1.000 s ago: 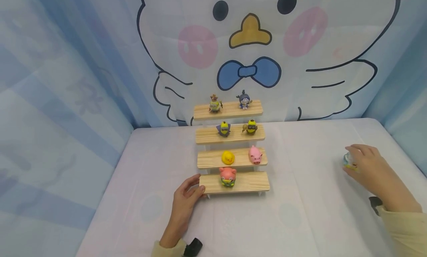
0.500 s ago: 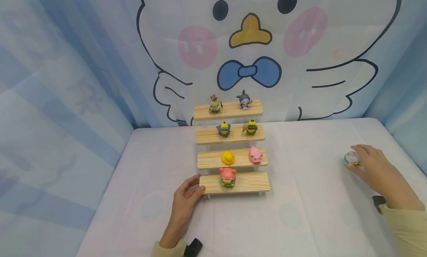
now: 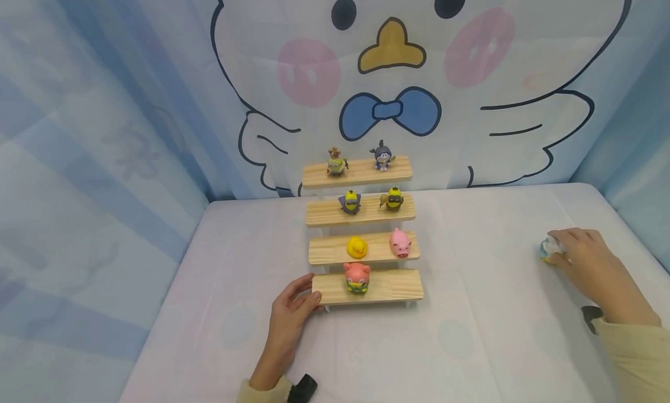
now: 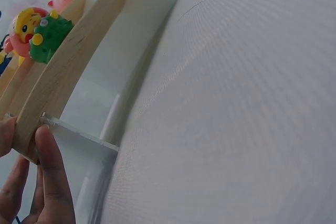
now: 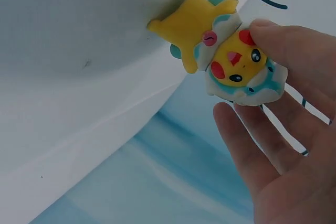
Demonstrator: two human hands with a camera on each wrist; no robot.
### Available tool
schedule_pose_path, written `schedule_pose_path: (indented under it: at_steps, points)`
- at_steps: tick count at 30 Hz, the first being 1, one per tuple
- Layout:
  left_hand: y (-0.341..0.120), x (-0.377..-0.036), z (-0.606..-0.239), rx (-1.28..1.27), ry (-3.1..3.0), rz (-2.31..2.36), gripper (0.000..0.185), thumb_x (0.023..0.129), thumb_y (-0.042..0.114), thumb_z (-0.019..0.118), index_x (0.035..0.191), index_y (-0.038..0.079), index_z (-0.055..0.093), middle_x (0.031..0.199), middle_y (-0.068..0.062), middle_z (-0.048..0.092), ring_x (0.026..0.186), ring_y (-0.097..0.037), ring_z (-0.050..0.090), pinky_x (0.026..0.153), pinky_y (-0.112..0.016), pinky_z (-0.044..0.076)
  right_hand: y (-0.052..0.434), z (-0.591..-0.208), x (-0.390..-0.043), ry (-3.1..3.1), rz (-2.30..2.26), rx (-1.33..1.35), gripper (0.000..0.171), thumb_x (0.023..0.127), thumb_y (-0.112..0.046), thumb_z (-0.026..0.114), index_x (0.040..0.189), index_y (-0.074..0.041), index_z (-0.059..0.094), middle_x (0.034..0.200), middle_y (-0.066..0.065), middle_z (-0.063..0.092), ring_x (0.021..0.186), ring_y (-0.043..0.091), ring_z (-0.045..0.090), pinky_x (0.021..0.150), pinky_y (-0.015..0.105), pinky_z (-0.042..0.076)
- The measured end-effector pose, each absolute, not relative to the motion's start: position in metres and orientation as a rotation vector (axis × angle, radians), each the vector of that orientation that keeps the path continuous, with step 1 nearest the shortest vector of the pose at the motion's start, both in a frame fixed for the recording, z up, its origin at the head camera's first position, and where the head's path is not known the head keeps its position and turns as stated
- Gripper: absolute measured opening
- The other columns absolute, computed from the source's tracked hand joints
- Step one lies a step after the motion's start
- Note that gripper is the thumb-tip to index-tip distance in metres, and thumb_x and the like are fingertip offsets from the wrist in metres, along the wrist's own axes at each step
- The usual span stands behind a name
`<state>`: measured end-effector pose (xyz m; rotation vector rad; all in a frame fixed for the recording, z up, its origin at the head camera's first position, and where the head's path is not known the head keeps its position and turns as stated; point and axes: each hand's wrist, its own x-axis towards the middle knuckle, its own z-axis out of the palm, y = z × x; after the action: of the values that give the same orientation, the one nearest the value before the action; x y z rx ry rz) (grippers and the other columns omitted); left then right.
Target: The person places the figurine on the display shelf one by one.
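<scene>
Head view: my right hand (image 3: 586,257) fingers pinch the yellow figurine (image 3: 549,250) at the counter's (image 3: 497,333) far right; left hand (image 3: 293,310) fingers grip the lowest wooden shelf (image 3: 387,286) end.

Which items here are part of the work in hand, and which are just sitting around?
In hand: right hand pinching the yellow figure; left hand holding the wooden stepped shelf.
Sitting by: seven figures on the shelf, e.g. yellow duck, pink pig; cartoon backdrop.
</scene>
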<state>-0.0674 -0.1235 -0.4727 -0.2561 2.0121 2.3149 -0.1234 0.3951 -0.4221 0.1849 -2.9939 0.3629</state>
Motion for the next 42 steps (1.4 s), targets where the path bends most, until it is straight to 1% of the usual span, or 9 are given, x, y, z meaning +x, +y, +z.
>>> schedule_pose_path:
  at_steps: [6, 15, 22, 32, 37, 42]
  points:
    - [-0.1232, -0.0671, -0.4725, -0.262, 2.005, 2.319, 0.052, 0.089, 0.012, 0.075, 0.136, 0.004, 0.056, 0.13, -0.016, 0.056, 0.092, -0.014, 0.067, 0.077, -0.029, 0.061, 0.3931, -0.4204, -0.1236, -2.998, 0.429, 0.127, 0.045, 0.085, 0.003, 0.069, 0.125, 0.014, 0.051, 0.122, 0.038, 0.048, 0.115, 0.055, 0.035, 0.092, 0.073, 0.035]
    - [-0.1232, -0.067, -0.4728, -0.266, 2.016, 2.307, 0.053, 0.088, 0.013, 0.076, 0.136, 0.004, 0.056, 0.13, -0.017, 0.056, 0.092, -0.014, 0.066, 0.077, -0.028, 0.061, 0.3931, -0.4199, -0.1236, -3.005, 0.447, 0.134, 0.046, 0.086, -0.001, 0.07, 0.126, 0.015, 0.052, 0.118, 0.037, 0.051, 0.106, 0.057, 0.047, 0.089, 0.072, 0.039]
    - [-0.1234, -0.067, -0.4733, -0.266, 2.012, 2.298, 0.053, 0.088, 0.014, 0.076, 0.136, 0.004, 0.056, 0.131, -0.017, 0.055, 0.093, -0.015, 0.066, 0.078, -0.028, 0.061, 0.3917, -0.4202, -0.1223, -3.0, 0.425, 0.121, 0.048, 0.084, 0.0, 0.072, 0.125, 0.015, 0.053, 0.118, 0.037, 0.051, 0.107, 0.058, 0.047, 0.09, 0.073, 0.039]
    - [-0.1228, -0.0676, -0.4726, -0.267, 2.022, 2.288, 0.053, 0.089, 0.015, 0.076, 0.137, 0.004, 0.055, 0.131, -0.017, 0.055, 0.093, -0.014, 0.066, 0.078, -0.028, 0.061, 0.3918, -0.4219, -0.1198, -2.904, 0.386, 0.213, 0.047, 0.079, 0.002, 0.076, 0.121, 0.013, 0.058, 0.111, 0.035, 0.057, 0.098, 0.055, 0.053, 0.082, 0.068, 0.044]
    - [-0.1231, -0.0674, -0.4726, -0.264, 2.011, 2.296, 0.053, 0.089, 0.015, 0.076, 0.137, 0.005, 0.056, 0.131, -0.017, 0.055, 0.093, -0.015, 0.066, 0.079, -0.028, 0.061, 0.3923, -0.4207, -0.1192, -2.925, 0.393, 0.207, 0.048, 0.079, 0.0, 0.077, 0.122, 0.012, 0.058, 0.114, 0.034, 0.056, 0.101, 0.055, 0.052, 0.084, 0.07, 0.042]
    - [-0.123, -0.0671, -0.4727, -0.263, 2.025, 2.288, 0.053, 0.089, 0.016, 0.076, 0.137, 0.005, 0.056, 0.131, -0.017, 0.055, 0.093, -0.015, 0.066, 0.078, -0.028, 0.061, 0.3913, -0.4199, -0.1189, -2.935, 0.4, 0.223, 0.048, 0.079, -0.002, 0.078, 0.122, 0.01, 0.059, 0.115, 0.033, 0.056, 0.102, 0.054, 0.052, 0.084, 0.069, 0.043]
